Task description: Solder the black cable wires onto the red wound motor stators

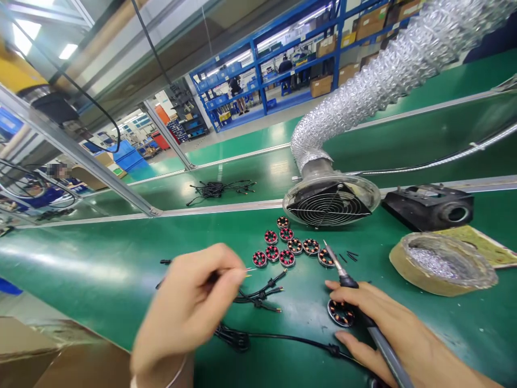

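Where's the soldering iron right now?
Head view, right of centre: the soldering iron is in the right hand, its tip up by the cluster's rightmost stator, left of the short black pieces.

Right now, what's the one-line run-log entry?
Left hand: pinching fine wire ends | right hand: holding soldering iron, copper-wound ring nearby | bench: black cables, more wound rings

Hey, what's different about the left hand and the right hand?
The left hand pinches thin strands, while the right hand holds a soldering iron. The left hand's thumb and finger come together; the right hand's thumb is spread away from its fingers, with a ring between. Both are gloveless and over the green table.
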A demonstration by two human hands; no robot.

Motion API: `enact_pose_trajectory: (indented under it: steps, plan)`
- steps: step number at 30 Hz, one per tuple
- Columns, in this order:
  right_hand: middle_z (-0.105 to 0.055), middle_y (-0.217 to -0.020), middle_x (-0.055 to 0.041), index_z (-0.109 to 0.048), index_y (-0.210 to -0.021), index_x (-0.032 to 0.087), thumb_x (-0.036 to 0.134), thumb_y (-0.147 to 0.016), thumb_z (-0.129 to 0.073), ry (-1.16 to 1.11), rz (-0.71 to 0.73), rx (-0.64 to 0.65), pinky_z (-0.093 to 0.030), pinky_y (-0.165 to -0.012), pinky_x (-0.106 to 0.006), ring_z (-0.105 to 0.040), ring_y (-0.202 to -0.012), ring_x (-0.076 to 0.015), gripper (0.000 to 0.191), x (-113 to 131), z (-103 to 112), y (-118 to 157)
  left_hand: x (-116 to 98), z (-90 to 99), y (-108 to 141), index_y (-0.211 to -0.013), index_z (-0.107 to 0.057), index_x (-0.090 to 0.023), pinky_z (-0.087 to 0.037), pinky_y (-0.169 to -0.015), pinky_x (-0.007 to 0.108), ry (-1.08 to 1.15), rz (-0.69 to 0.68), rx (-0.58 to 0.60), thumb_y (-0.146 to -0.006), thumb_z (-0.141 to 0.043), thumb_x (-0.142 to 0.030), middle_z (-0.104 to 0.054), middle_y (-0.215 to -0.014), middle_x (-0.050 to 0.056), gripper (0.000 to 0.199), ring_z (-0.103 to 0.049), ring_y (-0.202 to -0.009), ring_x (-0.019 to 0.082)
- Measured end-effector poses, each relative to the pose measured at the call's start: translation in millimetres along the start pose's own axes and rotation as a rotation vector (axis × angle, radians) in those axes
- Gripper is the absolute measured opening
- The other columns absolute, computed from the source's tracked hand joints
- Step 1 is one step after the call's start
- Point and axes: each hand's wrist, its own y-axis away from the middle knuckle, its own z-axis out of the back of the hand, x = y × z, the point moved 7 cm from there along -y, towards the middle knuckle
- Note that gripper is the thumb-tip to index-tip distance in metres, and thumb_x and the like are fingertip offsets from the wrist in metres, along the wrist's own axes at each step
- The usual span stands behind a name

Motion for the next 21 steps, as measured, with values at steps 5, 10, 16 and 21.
enact_pose_trajectory:
  steps: [5, 10, 16, 21]
  plan:
    - [-0.072, -0.105, -0.0100, -0.054, -0.113, 0.022, 0.017, -0.086, -0.053, -0.020, -0.016, 0.041, -0.060, -0.061, -0.029, -0.070, -0.077, -0.0206, 0.028, -3.1, -5.8, 2.0, 24.8, -79.0, -30.8, -0.071, -0.051, -0.018, -0.026, -0.048, 0.021, 0.189, 0.141, 0.388, -0.090, -0.054, -0.030, -0.041, -0.057, -0.007, 0.022, -0.032, -0.052, 0.009]
    - [-0.073, -0.103, -0.0090, -0.053, -0.112, 0.023, 0.019, -0.089, -0.048, 0.000, -0.008, 0.057, -0.061, -0.063, -0.028, -0.071, -0.076, -0.0191, 0.024, -1.3, -4.8, -1.0, 42.3, -68.9, -32.2, -0.071, -0.051, -0.018, -0.026, -0.047, 0.020, 0.367, 0.183, 0.364, -0.089, -0.056, -0.035, -0.040, -0.057, -0.007, 0.025, -0.031, -0.052, 0.008]
    - [-0.074, -0.103, -0.0093, -0.053, -0.113, 0.022, 0.024, -0.093, -0.047, 0.035, 0.019, 0.056, -0.061, -0.061, -0.027, -0.073, -0.076, -0.0200, 0.021, -0.9, -4.7, -0.3, 49.5, -68.3, -31.9, -0.071, -0.052, -0.017, -0.027, -0.047, 0.020, 0.440, 0.203, 0.346, -0.087, -0.059, -0.034, -0.041, -0.056, -0.007, 0.024, -0.034, -0.051, 0.008]
    - [-0.072, -0.112, -0.0108, -0.053, -0.116, 0.021, 0.029, -0.094, -0.050, 0.045, 0.000, 0.098, -0.062, -0.066, -0.028, -0.073, -0.084, -0.0206, 0.024, -7.6, -13.1, 5.2, 53.5, -70.7, -30.8, -0.072, -0.053, -0.017, -0.028, -0.047, 0.020, 0.457, 0.217, 0.356, -0.087, -0.059, -0.035, -0.044, -0.056, -0.006, 0.024, -0.034, -0.051, 0.008]
